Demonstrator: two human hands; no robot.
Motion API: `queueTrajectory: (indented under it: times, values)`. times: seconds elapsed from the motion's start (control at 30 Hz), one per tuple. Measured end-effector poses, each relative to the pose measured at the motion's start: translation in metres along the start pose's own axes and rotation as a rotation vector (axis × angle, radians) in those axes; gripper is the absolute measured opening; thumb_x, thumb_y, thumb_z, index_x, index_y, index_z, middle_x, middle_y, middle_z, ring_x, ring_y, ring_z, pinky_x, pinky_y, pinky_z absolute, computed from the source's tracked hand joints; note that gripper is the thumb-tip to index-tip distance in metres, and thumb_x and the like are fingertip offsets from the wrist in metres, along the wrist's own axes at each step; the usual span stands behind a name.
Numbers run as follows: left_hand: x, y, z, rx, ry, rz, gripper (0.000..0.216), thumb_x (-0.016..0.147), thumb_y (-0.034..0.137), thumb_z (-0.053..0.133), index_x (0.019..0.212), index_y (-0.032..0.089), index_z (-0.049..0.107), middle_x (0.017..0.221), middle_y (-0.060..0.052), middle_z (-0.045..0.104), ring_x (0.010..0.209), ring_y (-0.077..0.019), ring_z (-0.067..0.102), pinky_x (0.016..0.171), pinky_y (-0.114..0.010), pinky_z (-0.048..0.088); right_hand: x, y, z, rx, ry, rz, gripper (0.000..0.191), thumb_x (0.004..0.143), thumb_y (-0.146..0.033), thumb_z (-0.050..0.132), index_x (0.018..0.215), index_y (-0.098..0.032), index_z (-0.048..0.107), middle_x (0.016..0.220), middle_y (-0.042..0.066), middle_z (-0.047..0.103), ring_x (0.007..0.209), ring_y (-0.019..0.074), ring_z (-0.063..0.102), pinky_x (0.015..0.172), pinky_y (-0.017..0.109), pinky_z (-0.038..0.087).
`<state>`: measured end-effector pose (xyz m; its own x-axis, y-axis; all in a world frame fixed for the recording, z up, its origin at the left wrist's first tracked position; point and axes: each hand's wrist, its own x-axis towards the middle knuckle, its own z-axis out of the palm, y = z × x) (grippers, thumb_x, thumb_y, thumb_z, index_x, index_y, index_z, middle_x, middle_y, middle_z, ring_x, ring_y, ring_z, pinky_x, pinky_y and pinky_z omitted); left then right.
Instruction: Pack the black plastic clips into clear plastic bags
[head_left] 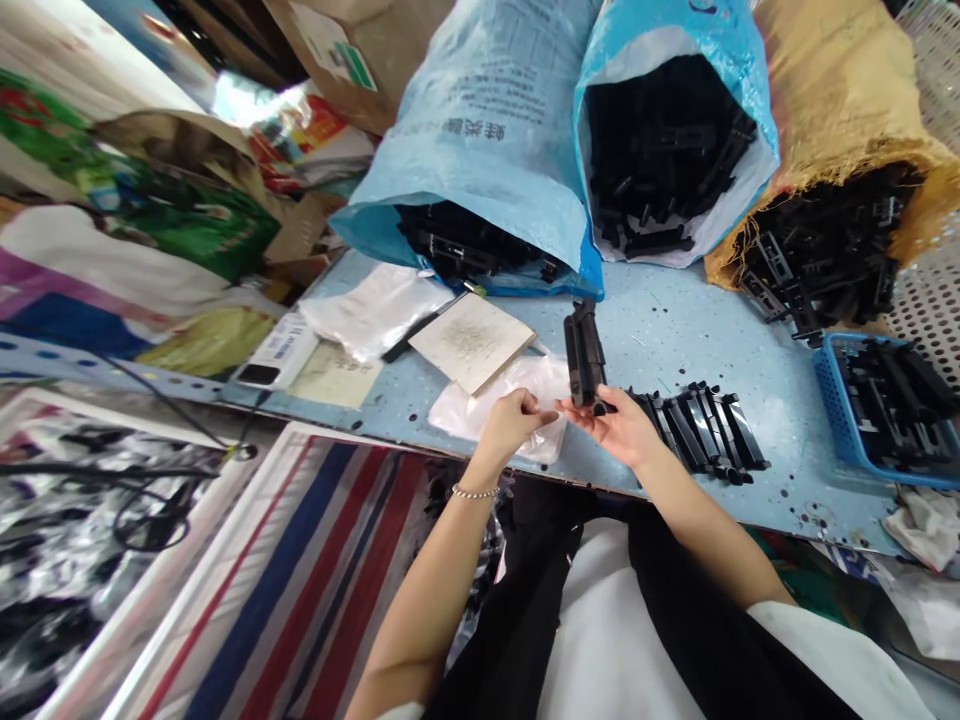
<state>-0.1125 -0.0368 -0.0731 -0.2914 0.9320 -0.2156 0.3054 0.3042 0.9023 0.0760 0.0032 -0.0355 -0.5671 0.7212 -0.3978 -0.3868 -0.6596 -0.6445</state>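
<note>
Blue table (795, 400), blue sacks (487, 130) behind, row of black bars (701, 432) at right, left hand (516, 425) curled, any pinch unclear, right hand (621, 425) grasping the near end of a black plastic piece (584, 350) over the table, long axis pointing forward, toward the sacks.

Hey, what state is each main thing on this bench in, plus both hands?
Left hand: fingers curled, grip unclear
Right hand: closed on black parts, number unclear
Left blue sack: open, contents showing
Middle blue sack: open, contents showing
Yellow sack: open, frayed edge
Blue basket: uncovered, filled
Row of black pieces: side by side
Square board: smudged
Plastic below board: crumpled
</note>
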Motion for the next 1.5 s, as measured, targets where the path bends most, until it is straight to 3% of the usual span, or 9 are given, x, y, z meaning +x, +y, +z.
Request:
queueTrajectory:
  times: [0.2,0.33,0.47,0.67,0.87,1.07,1.17,1.33,1.5]
  values:
    - [0.001,-0.001,-0.005,-0.126,-0.135,-0.009,0.030,0.068,0.046,0.074,0.067,0.018,0.061,0.061,0.002,0.058,0.058,-0.0122,0.050,0.056,-0.025,0.037,0.028,0.003,0.006,0.025,0.026,0.032,0.027,0.078,-0.039,0.074,0.090,-0.016,0.067,0.084,0.007,0.075,0.090,0.0226,0.074,0.091,0.038,0.060]
    - [-0.008,0.004,-0.009,-0.176,-0.008,0.062,0.024,0.073,0.041,0.070,0.071,0.018,0.061,0.073,-0.002,0.066,0.067,-0.0159,0.059,0.064,-0.028,0.047,0.028,0.007,0.002,-0.042,0.055,-0.009,0.028,0.071,-0.038,0.079,0.085,-0.016,0.069,0.081,0.005,0.076,0.082,0.0196,0.073,0.082,0.031,0.060]
    - [-0.024,0.017,-0.028,0.203,0.143,0.381,0.013,0.083,0.018,0.053,0.079,0.020,0.065,0.098,-0.010,0.071,0.095,-0.0244,0.064,0.086,-0.040,0.051,0.027,0.012,-0.002,-0.145,0.130,-0.045,0.030,0.069,-0.039,0.080,0.085,-0.016,0.072,0.079,0.004,0.075,0.079,0.0154,0.072,0.074,0.023,0.057]
    - [-0.023,0.015,-0.045,0.704,-0.078,0.459,0.034,0.075,-0.001,0.045,0.078,0.017,0.074,0.089,-0.014,0.072,0.090,-0.0291,0.066,0.086,-0.045,0.054,-0.002,0.006,-0.009,-0.141,0.070,-0.061,0.032,0.070,-0.039,0.079,0.089,-0.014,0.072,0.082,0.005,0.076,0.081,0.0180,0.072,0.078,0.027,0.056]
    - [-0.009,0.006,-0.040,0.513,-0.015,0.519,0.046,0.083,0.005,0.044,0.123,0.014,0.066,0.127,-0.015,0.065,0.119,-0.0267,0.062,0.102,-0.043,0.053,-0.051,0.024,-0.031,0.155,-0.263,0.402,0.049,0.083,-0.054,0.061,0.106,-0.011,0.066,0.071,0.005,0.069,0.073,0.0209,0.071,0.062,0.029,0.057]
    - [-0.035,0.015,-0.033,0.411,-0.006,0.630,0.054,0.093,0.008,0.041,0.145,0.019,0.047,0.141,-0.016,0.054,0.133,-0.0259,0.052,0.111,-0.044,0.047,-0.030,0.044,-0.027,0.368,-0.244,0.548,0.041,0.088,-0.050,0.056,0.100,-0.011,0.064,0.061,-0.001,0.058,0.053,0.0104,0.052,0.053,0.022,0.052]
    - [-0.061,0.020,-0.020,0.362,-0.117,0.748,0.059,0.096,0.007,0.039,0.152,0.024,0.036,0.143,-0.015,0.051,0.135,-0.0239,0.050,0.112,-0.041,0.046,-0.018,0.041,-0.018,0.240,-0.179,0.474,0.041,0.082,-0.054,0.063,0.090,-0.014,0.062,0.058,-0.003,0.053,0.052,0.0101,0.050,0.049,0.021,0.047]
    - [-0.078,0.016,0.002,0.304,-0.257,0.814,0.067,0.092,0.003,0.041,0.155,0.023,0.030,0.147,-0.017,0.045,0.138,-0.0254,0.047,0.110,-0.043,0.049,-0.025,0.051,-0.004,-0.419,-0.041,0.041,0.037,0.081,-0.045,0.072,0.106,-0.020,0.061,0.080,-0.001,0.060,0.065,0.0119,0.056,0.053,0.021,0.045]
    - [-0.107,0.034,-0.034,0.353,-0.161,0.769,0.046,0.093,0.010,0.049,0.136,0.026,0.055,0.122,-0.010,0.065,0.113,-0.0212,0.067,0.099,-0.037,0.058,-0.053,0.044,-0.003,-0.670,-0.338,-0.074,0.062,0.084,-0.042,0.072,0.137,-0.021,0.047,0.107,0.004,0.063,0.097,0.0163,0.060,0.082,0.029,0.051]
